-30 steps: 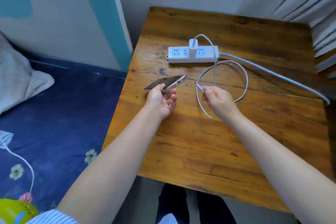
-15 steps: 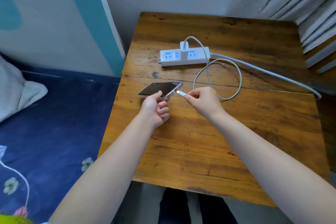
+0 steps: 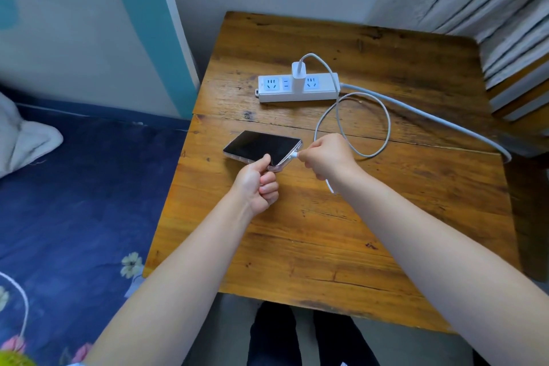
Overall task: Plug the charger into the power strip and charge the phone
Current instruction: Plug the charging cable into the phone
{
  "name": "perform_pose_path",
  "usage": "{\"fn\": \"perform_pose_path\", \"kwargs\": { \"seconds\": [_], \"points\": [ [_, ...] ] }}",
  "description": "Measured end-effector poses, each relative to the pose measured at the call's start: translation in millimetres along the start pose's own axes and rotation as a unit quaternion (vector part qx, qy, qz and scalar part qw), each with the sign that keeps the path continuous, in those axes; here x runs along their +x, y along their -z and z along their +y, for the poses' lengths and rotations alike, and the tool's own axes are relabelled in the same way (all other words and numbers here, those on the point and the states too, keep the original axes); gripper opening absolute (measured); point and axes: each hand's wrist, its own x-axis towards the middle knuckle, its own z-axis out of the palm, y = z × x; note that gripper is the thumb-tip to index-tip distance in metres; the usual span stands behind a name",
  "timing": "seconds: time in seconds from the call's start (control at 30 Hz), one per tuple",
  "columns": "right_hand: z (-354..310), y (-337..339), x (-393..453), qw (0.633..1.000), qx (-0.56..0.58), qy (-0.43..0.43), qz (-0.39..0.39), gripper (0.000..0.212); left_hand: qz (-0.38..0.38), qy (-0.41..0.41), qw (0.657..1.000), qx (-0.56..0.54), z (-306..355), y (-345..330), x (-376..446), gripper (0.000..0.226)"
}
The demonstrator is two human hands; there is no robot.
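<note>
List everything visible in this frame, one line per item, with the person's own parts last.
table: one, brown wood, centre
power strip: one, white with blue sockets, far part of table
charger: one, white, plugged into the strip
charging cable: one, white, looped on table right of phone
strip cord: one, grey-white, runs off right edge
phone: one, black screen, clear case, mid table
bed cover: one, dark blue, floral, left
pillow: one, white, far left
left hand: grips the phone's near corner
right hand: pinches the cable plug at the phone's end
</note>
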Motion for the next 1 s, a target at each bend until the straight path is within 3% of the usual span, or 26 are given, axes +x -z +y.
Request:
{"fn": "perform_pose_path", "kwargs": {
  "seconds": [0.1, 0.23, 0.33, 0.63, 0.7, 0.83, 1.0],
  "points": [
    [0, -4, 0, 1.0, 0.013, -0.014, -0.004, 0.019, -0.016, 0.001, 1.0, -0.02, -4, 3, 3, 0.041],
    [1, -9, 2, 0.999, 0.035, -0.034, -0.011, 0.034, -0.032, 0.009, 0.998, -0.047, -6, 8, 4, 0.039],
    [1, -10, 4, 0.997, 0.059, -0.045, -0.016, 0.034, -0.03, 0.004, 0.999, -0.045, -5, 9, 5, 0.038],
    [22, 2, -3, 0.984, 0.091, -0.024, -0.154, 0.026, -0.046, 0.029, 0.995, 0.078, 6, 21, 2, 0.038],
    [25, 3, -1, 0.983, 0.11, -0.037, -0.145, 0.026, -0.049, 0.03, 0.993, 0.103, 9, 21, 4, 0.038],
    [29, 1, 16, 0.986, 0.131, -0.093, -0.041, 0.015, -0.078, 0.051, 0.973, 0.212, 13, 17, 10, 0.035],
    [37, -2, 31, 0.951, 0.252, -0.176, -0.039, 0.018, -0.061, 0.056, 0.967, 0.24, 11, -4, 20, 0.037]
  ]
}}
